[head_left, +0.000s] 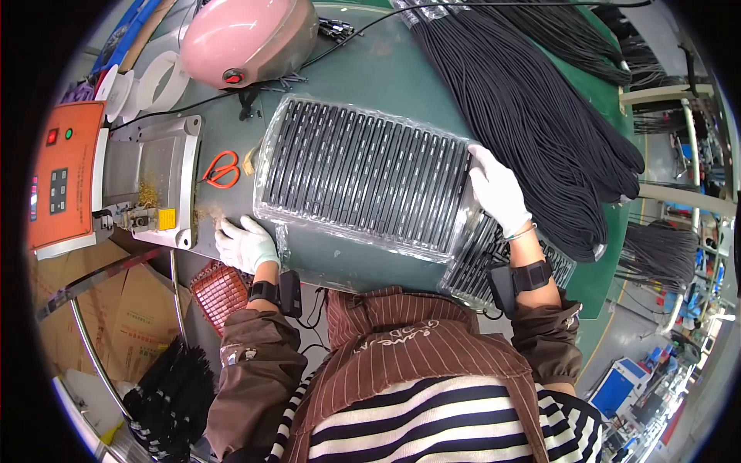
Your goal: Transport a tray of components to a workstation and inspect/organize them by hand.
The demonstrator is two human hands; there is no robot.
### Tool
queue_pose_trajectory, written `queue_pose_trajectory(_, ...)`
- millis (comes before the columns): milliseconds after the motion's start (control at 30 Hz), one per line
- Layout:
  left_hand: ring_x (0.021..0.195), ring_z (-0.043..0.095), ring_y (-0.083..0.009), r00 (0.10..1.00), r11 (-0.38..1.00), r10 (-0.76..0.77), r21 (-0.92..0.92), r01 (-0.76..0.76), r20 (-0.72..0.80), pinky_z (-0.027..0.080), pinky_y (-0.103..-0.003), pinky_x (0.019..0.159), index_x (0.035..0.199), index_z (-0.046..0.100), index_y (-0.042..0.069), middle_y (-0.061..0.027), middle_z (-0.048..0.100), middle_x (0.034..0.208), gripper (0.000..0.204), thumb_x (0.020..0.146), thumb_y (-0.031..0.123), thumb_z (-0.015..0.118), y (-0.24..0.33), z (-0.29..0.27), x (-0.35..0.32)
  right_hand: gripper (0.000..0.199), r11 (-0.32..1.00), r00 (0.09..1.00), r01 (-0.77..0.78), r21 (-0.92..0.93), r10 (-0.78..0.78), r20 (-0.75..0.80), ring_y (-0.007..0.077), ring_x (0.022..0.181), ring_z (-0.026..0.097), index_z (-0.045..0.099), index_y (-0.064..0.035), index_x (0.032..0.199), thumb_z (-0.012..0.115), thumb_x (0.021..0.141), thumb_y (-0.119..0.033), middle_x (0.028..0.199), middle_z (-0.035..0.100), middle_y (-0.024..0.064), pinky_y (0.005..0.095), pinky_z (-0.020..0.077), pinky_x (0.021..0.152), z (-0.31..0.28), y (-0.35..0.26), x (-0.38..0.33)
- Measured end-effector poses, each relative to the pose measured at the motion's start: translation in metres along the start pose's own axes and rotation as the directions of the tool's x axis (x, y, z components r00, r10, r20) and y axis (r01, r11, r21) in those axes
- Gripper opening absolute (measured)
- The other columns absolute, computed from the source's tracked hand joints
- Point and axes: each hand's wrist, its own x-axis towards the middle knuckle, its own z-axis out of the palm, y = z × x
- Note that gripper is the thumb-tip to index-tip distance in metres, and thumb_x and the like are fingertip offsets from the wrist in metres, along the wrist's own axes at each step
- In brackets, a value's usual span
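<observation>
A clear plastic tray (363,181) lies tilted on the green table, filled with a row of slim black strip-shaped parts with small pale marks. My right hand (498,191), in a white glove, rests at the tray's right edge, fingers stretched out and touching its rim. Near the tray's lower left corner, my left hand (247,245), also white-gloved, lies on the table with its fingers apart and nothing in it. Under my right wrist sits a second tray (472,266) of similar black parts, partly hidden by the first tray and my forearm.
Orange-handled scissors (222,170) lie left of the tray, beside an orange machine (65,174) with a metal bed. A pink rounded device (247,38) stands at the back left. Bundled black cables (525,116) cover the right side. A red woven basket (220,293) is below the left edge.
</observation>
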Motion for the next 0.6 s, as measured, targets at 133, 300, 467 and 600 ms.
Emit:
queue_pose_trajectory(133, 0.121, 0.041, -0.0284, 1.000, 1.000, -0.006, -0.015, 0.006, -0.007, 0.035, -0.044, 0.097, 0.128, 0.045, 0.013, -0.0123, 0.046, 0.129, 0.051, 0.089, 0.046, 0.045, -0.004, 0.005, 0.002, 0.034, 0.979, 0.986, 0.121, -0.167, -0.138, -0.098, 0.0293, 0.061, 0.063, 0.056, -0.0074, 0.119, 0.050, 0.085, -0.013, 0.085, 0.065, 0.0168, 0.0360, 0.0503, 0.061, -0.002, -0.020, -0.002)
queue_pose_trajectory(300, 0.121, 0.041, -0.0281, 1.000, 1.000, -0.008, 0.014, 0.008, -0.002, 0.034, -0.044, 0.097, 0.128, 0.045, 0.014, -0.0113, 0.046, 0.129, 0.051, 0.089, 0.046, 0.044, -0.004, 0.006, 0.001, 0.029, 0.964, 0.998, 0.051, -0.263, -0.054, -0.006, 0.0306, 0.065, 0.064, 0.059, -0.0081, 0.113, 0.051, 0.085, -0.013, 0.084, 0.066, 0.0157, 0.0362, 0.0510, 0.063, -0.002, -0.030, -0.003)
queue_pose_trajectory(467, 0.121, 0.041, -0.0275, 1.000, 1.000, -0.011, -0.009, 0.011, -0.010, 0.033, -0.044, 0.098, 0.128, 0.045, 0.014, -0.0109, 0.046, 0.130, 0.051, 0.088, 0.046, 0.043, -0.002, 0.003, 0.001, 0.024, 0.958, 0.989, 0.140, -0.248, -0.148, -0.014, 0.0309, 0.066, 0.064, 0.062, -0.0080, 0.106, 0.051, 0.085, -0.012, 0.081, 0.066, 0.0146, 0.0358, 0.0513, 0.062, 0.000, -0.021, -0.007)
queue_pose_trajectory(600, 0.121, 0.041, -0.0270, 1.000, 1.000, -0.011, -0.001, 0.011, -0.020, 0.033, -0.044, 0.099, 0.129, 0.045, 0.014, -0.0107, 0.045, 0.130, 0.052, 0.088, 0.046, 0.043, -0.003, 0.005, 0.000, 0.022, 0.960, 0.986, 0.163, -0.229, -0.168, -0.002, 0.0312, 0.065, 0.064, 0.064, -0.0086, 0.103, 0.052, 0.085, -0.013, 0.081, 0.066, 0.0146, 0.0360, 0.0511, 0.061, 0.000, -0.024, -0.018)
